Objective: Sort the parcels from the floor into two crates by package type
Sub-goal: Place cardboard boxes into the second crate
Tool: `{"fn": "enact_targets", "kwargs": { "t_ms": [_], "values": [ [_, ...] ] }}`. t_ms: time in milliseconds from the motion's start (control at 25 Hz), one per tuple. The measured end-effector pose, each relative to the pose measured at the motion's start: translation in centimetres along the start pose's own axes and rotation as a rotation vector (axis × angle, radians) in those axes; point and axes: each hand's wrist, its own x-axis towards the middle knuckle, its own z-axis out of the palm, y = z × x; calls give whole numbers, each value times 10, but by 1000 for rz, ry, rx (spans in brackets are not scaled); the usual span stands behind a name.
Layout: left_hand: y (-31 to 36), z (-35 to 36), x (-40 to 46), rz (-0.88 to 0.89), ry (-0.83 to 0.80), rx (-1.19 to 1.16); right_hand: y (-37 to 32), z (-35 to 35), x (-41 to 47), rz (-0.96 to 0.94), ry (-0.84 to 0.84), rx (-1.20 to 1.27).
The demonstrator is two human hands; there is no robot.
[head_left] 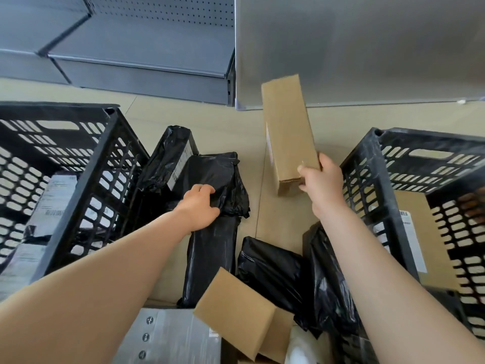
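Your right hand: grip clasps cardboard box by its lower end, lifted left of right crate. Your left hand: grip clutches black bagged parcel on the floor, right of left crate.

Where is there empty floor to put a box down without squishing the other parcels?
The bare floor lies between the two black crates, ahead of the black bags and in front of the grey shelf base. Another patch sits under the lifted cardboard box, beside the right crate. Nearer the person it is crowded: black bags and a cardboard box overlap.
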Motion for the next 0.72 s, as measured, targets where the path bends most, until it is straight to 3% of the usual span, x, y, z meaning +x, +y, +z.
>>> {"fn": "enact_targets", "kwargs": {
  "t_ms": [120, 360, 520, 720],
  "values": [
    [12, 5, -11, -132, 7, -248, -6, -18, -6, 184, -19, 273],
    [21, 9, -30, -149, -46, -389, -1, -48, -21, 296, -89, 413],
    [24, 7, -31, -178, -53, -564, -11, -66, -29, 296, -223, 386],
    [28, -29, -6, -120, 136, -782, -29, -91, -23, 413, -439, 275]
  ]
}}
